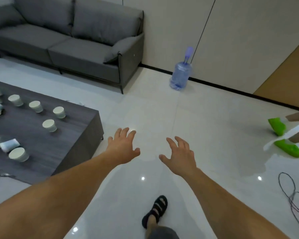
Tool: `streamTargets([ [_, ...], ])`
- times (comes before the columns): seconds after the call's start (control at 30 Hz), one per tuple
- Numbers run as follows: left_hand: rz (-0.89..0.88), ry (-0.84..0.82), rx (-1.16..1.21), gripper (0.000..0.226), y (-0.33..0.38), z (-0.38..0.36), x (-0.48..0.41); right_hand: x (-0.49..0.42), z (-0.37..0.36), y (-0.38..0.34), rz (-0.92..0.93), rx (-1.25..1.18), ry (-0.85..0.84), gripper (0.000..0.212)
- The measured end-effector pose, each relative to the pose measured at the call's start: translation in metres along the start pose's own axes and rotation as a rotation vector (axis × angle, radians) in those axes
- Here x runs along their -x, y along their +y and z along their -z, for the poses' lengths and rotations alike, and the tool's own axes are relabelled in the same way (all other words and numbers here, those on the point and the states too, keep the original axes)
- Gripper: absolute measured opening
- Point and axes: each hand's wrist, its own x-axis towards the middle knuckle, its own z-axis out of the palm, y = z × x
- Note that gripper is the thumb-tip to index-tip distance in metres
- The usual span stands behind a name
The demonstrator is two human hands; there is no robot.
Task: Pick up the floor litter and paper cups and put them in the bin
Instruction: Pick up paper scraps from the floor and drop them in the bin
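A grey sofa (67, 49) stands behind the dark low table (72, 128). A water bottle (180, 75) sits well beyond the table's far corner. The left hand (123, 146) and right hand (179, 156) hover right of the table, fingers spread, holding nothing. Paper cups (49, 125) stand and lie on the table (print too blurred to read).

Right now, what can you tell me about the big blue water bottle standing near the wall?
The water bottle is a large jug of see-through blue plastic. A pale purple pump sits on its neck. It stands upright on the white tiled floor, close to the black skirting at the foot of the wall, to the right of the grey sofa and apart from it. Whether it touches the wall cannot be told. Nothing else touches it.
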Motion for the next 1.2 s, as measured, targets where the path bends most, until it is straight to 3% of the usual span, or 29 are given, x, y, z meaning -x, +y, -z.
streamTargets([
  [0.37, 0.267, 0.067, 0.007, 0.078, -0.035, 0.071, -0.217, -0.287, 0.066, -0.009, 0.274, 0.001, -0.043, 0.078],
  [0.5, 0.342, 0.022, 0.033, 0.079, -0.054, 0.076, -0.276, -0.374, 0.080, -0.024, 0.333, 0.014, -0.077, 0.077],
  [0.97, 0.469, 0.010, 0.103, 0.077, -0.188, 0.139, -0.557, -0.694, 0.111, -0.131, 0.448, 0.074, -0.137, 0.079],
  [1.2, 0.596, 0.042, 0.148, 0.078, -0.247, 0.171, -0.677, -0.847, 0.104, -0.208, 0.630, 0.061, -0.215, 0.079],
])
